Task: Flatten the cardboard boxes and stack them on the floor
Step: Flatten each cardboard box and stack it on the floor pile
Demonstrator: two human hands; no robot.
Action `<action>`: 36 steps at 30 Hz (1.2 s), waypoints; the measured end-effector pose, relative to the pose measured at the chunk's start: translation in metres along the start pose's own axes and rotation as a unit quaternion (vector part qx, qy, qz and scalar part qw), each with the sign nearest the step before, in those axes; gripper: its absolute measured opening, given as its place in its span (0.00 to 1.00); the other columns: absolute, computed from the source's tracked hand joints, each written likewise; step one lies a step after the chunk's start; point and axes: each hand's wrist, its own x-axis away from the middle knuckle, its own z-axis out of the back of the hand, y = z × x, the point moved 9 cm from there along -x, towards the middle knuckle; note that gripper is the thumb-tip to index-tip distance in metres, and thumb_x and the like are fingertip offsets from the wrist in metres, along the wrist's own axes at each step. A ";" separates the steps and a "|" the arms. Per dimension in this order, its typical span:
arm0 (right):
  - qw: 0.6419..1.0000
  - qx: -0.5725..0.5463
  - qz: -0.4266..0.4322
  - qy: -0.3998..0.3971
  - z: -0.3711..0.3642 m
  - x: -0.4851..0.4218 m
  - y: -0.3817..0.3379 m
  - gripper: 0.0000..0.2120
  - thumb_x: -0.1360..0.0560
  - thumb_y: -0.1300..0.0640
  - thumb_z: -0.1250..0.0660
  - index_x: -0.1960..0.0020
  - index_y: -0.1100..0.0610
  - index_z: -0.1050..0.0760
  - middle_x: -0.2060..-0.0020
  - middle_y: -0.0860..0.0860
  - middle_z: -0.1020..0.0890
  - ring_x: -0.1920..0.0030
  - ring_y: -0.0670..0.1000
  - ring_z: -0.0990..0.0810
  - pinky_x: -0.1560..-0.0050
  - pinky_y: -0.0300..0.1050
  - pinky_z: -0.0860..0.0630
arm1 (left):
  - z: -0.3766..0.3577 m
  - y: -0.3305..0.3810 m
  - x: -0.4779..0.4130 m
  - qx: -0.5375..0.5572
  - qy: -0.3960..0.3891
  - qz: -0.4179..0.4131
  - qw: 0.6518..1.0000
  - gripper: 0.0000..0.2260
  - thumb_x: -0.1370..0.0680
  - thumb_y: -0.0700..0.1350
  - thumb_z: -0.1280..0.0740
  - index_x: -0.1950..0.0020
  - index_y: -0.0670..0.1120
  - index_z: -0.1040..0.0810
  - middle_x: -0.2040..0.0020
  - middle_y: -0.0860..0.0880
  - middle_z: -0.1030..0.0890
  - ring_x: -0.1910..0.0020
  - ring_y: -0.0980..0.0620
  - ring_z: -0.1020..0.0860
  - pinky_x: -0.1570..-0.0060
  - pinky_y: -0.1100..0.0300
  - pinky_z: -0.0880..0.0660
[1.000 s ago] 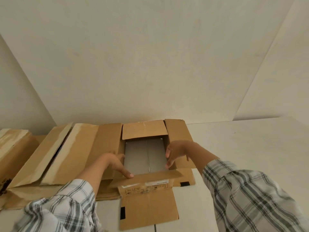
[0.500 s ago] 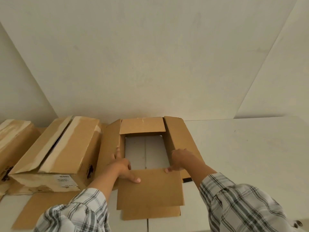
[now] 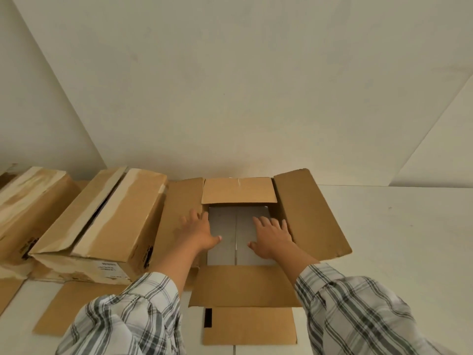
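An open-ended cardboard box (image 3: 309,213) stands on the white floor against the wall, its flaps spread out; the floor tiles show through its middle. My left hand (image 3: 198,233) reaches in at the left wall of the box, fingers spread, touching the left flap's inner edge. My right hand (image 3: 272,235) reaches in beside the right wall, fingers straight and spread. Neither hand grips anything. The near flap (image 3: 243,285) lies flat toward me, over another flat cardboard piece (image 3: 249,326).
An upright taped box (image 3: 107,224) stands right of another box (image 3: 28,203) at the far left. Flat cardboard sheets (image 3: 76,303) lie under and in front of them. White wall behind, bare white floor (image 3: 396,239) to the right.
The box's near flap went down flat toward me. Both hands left that flap and moved forward into the box opening, fingers now spread.
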 end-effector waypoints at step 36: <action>0.972 0.043 -0.169 0.156 0.065 -0.064 0.057 0.35 0.21 0.42 0.43 0.20 0.46 0.57 0.20 0.52 0.58 0.21 0.60 0.59 0.34 0.81 0.62 | 0.018 -0.061 -0.100 0.105 0.027 0.026 0.994 0.28 0.20 0.66 0.51 0.21 0.62 0.52 0.19 0.48 0.56 0.23 0.35 0.51 0.28 0.36 0.46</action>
